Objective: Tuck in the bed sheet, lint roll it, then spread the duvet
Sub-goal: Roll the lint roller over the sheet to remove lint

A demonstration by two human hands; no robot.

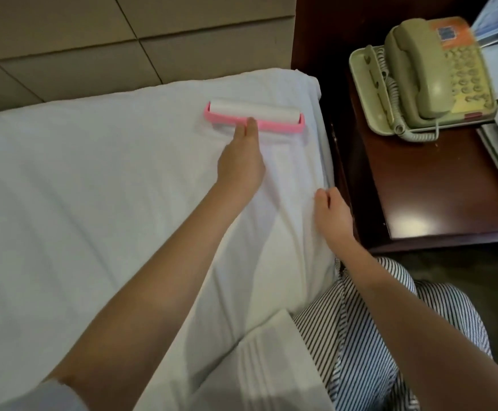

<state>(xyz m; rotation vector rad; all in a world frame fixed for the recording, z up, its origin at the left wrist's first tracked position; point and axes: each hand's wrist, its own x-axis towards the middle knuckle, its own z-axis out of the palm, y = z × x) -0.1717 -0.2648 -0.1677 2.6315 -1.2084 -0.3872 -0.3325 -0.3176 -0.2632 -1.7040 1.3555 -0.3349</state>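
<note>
Right hand (332,213) pinched the bed sheet (93,203) at the bed's right edge, nearer. Left hand (240,164), farther, gripped the lint roller (253,115) by the head-end right corner; roller axis ran across the bed, square to the left forearm.

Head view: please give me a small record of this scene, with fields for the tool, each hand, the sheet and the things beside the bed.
tool: pink lint roller, lying on the sheet near the bed's top corner
left hand: left hand gripping the roller's handle
right hand: right hand resting on the sheet at the bed's edge
sheet: white bed sheet, with some creases
beside the bed: dark wooden nightstand with a beige telephone
</note>
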